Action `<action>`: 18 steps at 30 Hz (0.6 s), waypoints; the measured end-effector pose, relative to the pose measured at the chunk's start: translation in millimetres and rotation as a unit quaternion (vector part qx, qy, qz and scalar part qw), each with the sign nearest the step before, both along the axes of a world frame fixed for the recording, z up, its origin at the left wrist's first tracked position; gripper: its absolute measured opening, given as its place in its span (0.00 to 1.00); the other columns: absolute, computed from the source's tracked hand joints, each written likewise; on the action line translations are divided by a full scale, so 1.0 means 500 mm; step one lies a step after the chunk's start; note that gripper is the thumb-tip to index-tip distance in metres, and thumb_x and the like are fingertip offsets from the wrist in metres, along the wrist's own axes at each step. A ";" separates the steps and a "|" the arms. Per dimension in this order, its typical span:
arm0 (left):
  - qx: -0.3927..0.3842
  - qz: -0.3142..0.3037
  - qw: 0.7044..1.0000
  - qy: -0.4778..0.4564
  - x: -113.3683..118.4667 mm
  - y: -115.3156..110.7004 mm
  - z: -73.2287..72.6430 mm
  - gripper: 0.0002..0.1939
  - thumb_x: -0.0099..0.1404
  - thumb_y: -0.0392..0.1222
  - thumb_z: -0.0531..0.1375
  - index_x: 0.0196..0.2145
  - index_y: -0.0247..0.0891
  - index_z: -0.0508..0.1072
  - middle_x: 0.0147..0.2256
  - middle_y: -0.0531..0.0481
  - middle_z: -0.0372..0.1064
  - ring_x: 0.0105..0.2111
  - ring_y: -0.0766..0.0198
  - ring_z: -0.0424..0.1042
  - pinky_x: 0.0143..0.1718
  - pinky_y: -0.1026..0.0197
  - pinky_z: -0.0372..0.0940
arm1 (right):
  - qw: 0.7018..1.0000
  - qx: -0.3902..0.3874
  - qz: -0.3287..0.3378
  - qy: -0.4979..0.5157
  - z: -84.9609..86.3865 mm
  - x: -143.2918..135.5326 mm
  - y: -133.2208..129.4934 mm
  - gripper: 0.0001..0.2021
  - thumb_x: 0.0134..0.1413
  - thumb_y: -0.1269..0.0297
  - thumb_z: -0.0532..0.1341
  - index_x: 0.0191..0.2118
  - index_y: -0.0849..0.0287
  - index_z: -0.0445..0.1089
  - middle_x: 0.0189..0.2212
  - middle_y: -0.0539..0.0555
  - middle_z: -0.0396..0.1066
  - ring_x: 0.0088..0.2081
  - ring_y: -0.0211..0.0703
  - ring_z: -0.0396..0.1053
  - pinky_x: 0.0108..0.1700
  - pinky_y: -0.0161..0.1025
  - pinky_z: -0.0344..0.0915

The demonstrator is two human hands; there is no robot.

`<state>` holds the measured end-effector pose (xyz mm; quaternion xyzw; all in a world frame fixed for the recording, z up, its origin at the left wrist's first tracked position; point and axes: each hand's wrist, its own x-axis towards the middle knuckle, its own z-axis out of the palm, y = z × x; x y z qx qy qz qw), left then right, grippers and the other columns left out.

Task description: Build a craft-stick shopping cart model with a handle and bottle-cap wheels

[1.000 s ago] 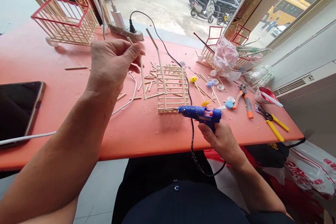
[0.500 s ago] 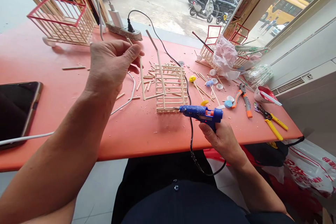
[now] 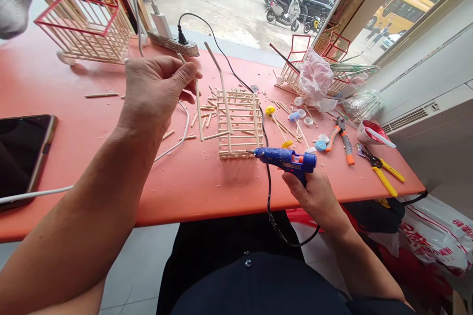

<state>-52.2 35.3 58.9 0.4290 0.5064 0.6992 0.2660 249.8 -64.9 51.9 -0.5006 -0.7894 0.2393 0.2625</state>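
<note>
My left hand (image 3: 162, 78) pinches the upper part of a bent frame of thin wooden sticks (image 3: 199, 108), left of the small stick basket (image 3: 240, 123). The lower bar of that frame reaches the basket's left side. My right hand (image 3: 318, 197) is wrapped round a blue glue gun (image 3: 283, 157), whose nozzle points left at the basket's lower right corner. Whether the nozzle touches the sticks is too small to tell. The basket rests on the orange table (image 3: 192, 197).
Red-rimmed stick baskets stand at the back left (image 3: 84, 29) and back right (image 3: 295, 66). A phone (image 3: 24, 147) lies at the left. Orange-handled pliers (image 3: 342, 140) and yellow-handled pliers (image 3: 382, 170) lie at the right. A black cord (image 3: 269, 192) runs past the basket; loose sticks are scattered around it.
The glue gun has shifted slightly right relative to the basket. A whitish blurred object has appeared at the upper left. My left hand keeps its pinch.
</note>
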 end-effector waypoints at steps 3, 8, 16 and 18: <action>-0.001 0.000 1.000 0.001 0.001 0.000 0.001 0.10 0.61 0.29 0.66 0.22 0.35 0.80 0.18 0.51 0.70 0.16 0.72 0.65 0.15 0.69 0.61 | 1.000 0.008 -0.002 -0.005 0.001 0.004 0.000 0.20 0.69 0.47 0.57 0.35 0.59 0.73 0.16 0.46 0.59 0.19 0.38 0.59 0.24 0.37 0.58; 0.007 -0.003 1.000 0.006 0.000 0.002 -0.001 0.10 0.60 0.30 0.67 0.22 0.35 0.80 0.18 0.52 0.70 0.16 0.72 0.66 0.15 0.71 0.62 | 1.000 0.014 -0.001 -0.011 0.001 0.009 -0.002 0.22 0.70 0.45 0.56 0.37 0.59 0.74 0.16 0.46 0.58 0.20 0.39 0.60 0.25 0.37 0.57; 0.003 -0.004 1.000 0.008 -0.003 0.002 -0.004 0.09 0.61 0.30 0.67 0.23 0.34 0.79 0.18 0.53 0.70 0.16 0.73 0.66 0.15 0.71 0.63 | 0.999 0.024 -0.006 -0.022 0.003 0.013 -0.006 0.23 0.70 0.45 0.55 0.40 0.60 0.76 0.18 0.46 0.56 0.22 0.39 0.59 0.27 0.38 0.60; 0.004 -0.007 1.000 0.011 -0.003 0.001 -0.004 0.08 0.61 0.31 0.66 0.24 0.34 0.80 0.18 0.53 0.70 0.16 0.73 0.66 0.15 0.72 0.63 | 0.999 0.022 -0.009 -0.023 0.002 0.014 -0.005 0.23 0.70 0.45 0.55 0.39 0.60 0.75 0.18 0.47 0.58 0.22 0.40 0.60 0.27 0.38 0.61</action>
